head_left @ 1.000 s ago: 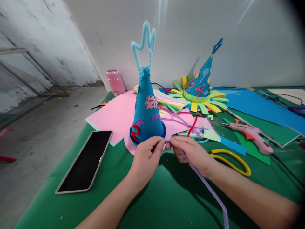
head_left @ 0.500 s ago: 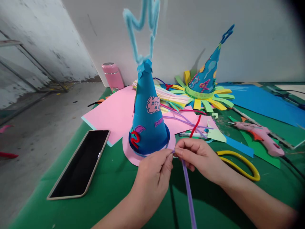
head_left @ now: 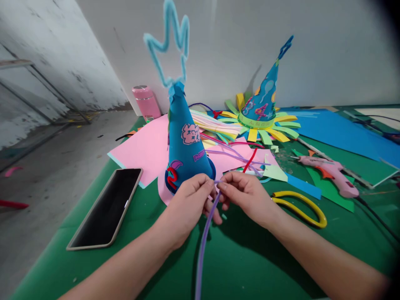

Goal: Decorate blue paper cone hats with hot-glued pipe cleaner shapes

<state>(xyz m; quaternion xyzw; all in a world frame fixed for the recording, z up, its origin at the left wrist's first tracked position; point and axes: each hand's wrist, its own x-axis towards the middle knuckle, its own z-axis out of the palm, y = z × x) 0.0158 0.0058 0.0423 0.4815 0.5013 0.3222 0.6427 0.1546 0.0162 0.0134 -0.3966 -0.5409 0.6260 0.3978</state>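
Between thumb and fingers my left hand point(head_left: 194, 201) pinches a purple pipe cleaner point(head_left: 204, 243) near its upper end. My right hand point(head_left: 246, 193) grips the same pipe cleaner just to the right, and a short stretch of it shows between the two hands. Its long part hangs down toward the bottom edge of the view. Just behind my left hand stands a blue cone hat point(head_left: 184, 146) with a pink brim, stickers, a red figure and a light blue pipe-cleaner star point(head_left: 168, 46) on top. My fingers hide part of its base.
A phone point(head_left: 106, 208) lies left on the green table point(head_left: 150, 258). Yellow-handled scissors point(head_left: 301, 206) and a pink glue gun point(head_left: 331, 168) lie right. Behind are a pink bottle point(head_left: 146, 102), a second cone hat point(head_left: 264, 98), pink paper point(head_left: 145, 143) and blue paper point(head_left: 337, 129).
Both hands have moved slightly left and up with the purple pipe cleaner. Its hanging part now slants down to the left. The view has shifted a little, and my left lower fingers have spread.
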